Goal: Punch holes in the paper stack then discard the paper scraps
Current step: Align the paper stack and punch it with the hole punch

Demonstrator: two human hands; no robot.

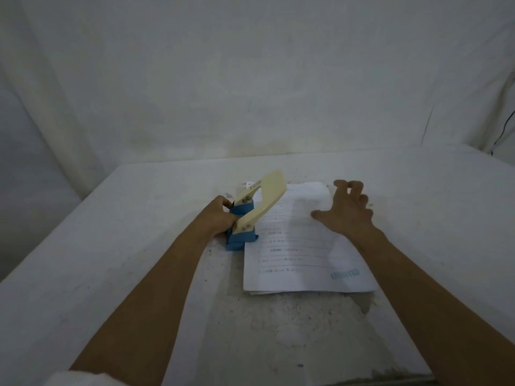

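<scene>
A hole punch [250, 215] with a blue base and a cream lever stands at the left edge of a white printed paper stack [298, 246]. Its lever is raised and tilts over the sheet's left margin. My left hand [220, 218] grips the punch's blue base from the left side. My right hand [347, 210] rests on the upper right part of the paper stack, thumb flat on the sheet and fingers spread and curled. No loose paper scraps can be made out.
The table [139, 246] is covered with a white cloth, speckled and worn near the front. White cloth hangs behind as a backdrop [250, 79]. A dark cable [504, 132] runs down at the far right.
</scene>
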